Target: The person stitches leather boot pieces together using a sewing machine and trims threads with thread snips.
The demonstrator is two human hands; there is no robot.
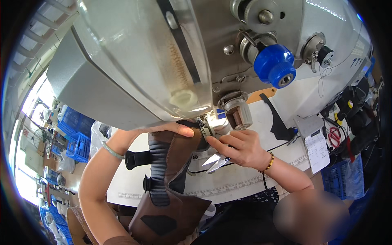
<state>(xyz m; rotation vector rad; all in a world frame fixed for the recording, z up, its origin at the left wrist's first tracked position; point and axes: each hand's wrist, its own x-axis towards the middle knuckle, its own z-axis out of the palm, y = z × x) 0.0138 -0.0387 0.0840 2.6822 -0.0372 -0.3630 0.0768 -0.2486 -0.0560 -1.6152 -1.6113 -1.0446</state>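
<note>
A brown and black boot upper with ribbed dark panels and black buckle straps lies under the sewing machine's needle area. My left hand grips its upper edge, thumb lying on top; the other fingers are hidden behind the machine head and the piece. In my right hand is a pair of scissors, blades apart and pointing left over the table. The index finger of that hand reaches to the presser foot area, beside the upper. Whether it touches a thread is too small to tell.
The sewing machine head looms overhead, with a blue tension knob. On the white table are a long ruler strip, a black cut piece and a paper pad. Red-handled scissors lie right; blue crates stand left.
</note>
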